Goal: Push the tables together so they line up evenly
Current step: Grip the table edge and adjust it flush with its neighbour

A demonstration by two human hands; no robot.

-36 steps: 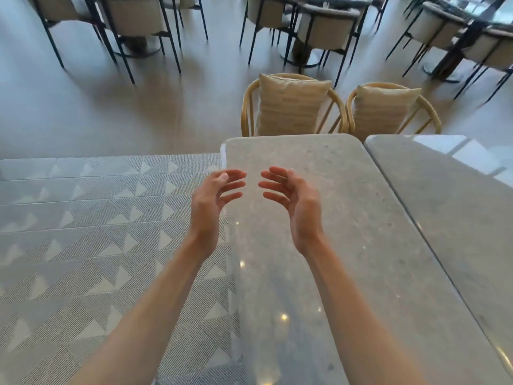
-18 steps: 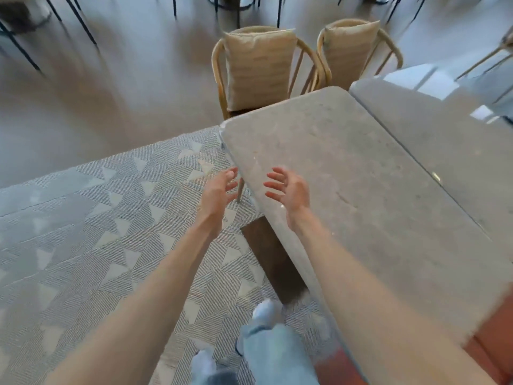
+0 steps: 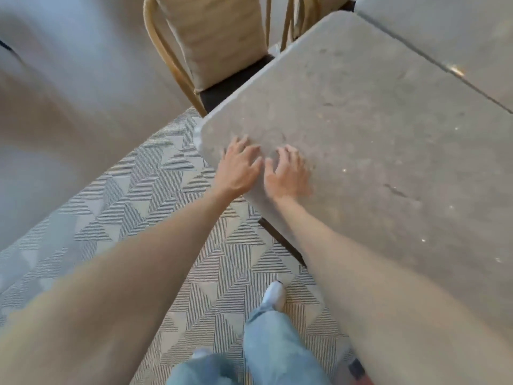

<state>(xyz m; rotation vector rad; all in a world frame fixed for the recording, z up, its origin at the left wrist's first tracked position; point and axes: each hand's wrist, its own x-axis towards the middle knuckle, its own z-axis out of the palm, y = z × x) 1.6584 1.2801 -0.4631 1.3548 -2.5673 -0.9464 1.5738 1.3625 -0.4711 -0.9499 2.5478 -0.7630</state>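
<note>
My left hand (image 3: 238,168) and my right hand (image 3: 287,173) lie side by side on the near table (image 3: 374,151), close to its left edge and not far from its rounded far-left corner. The fingers of both hands are spread and only lightly bent; they press down on the stone top and hold nothing. The picture is a little blurred, so I cannot tell if the left palm is fully on the top or partly over the edge. Both my arms are stretched forward, the left one over the floor, the right one over the tabletop.

To the left of this edge there is open room: the patterned carpet (image 3: 138,218) with triangles, and beyond it the plain floor (image 3: 69,93). My jeans leg (image 3: 277,343) and a white shoe (image 3: 273,295) stand on the carpet just beside the table's dark base (image 3: 283,243).

At the far side, a wooden chair (image 3: 166,62) with a beige cushion (image 3: 216,37) stands just behind the table's corner.

On the right, the second table (image 3: 444,31) lies along the far-right side of the near one. A thin dark seam (image 3: 444,65) runs between the two tops; they look nearly touching.
</note>
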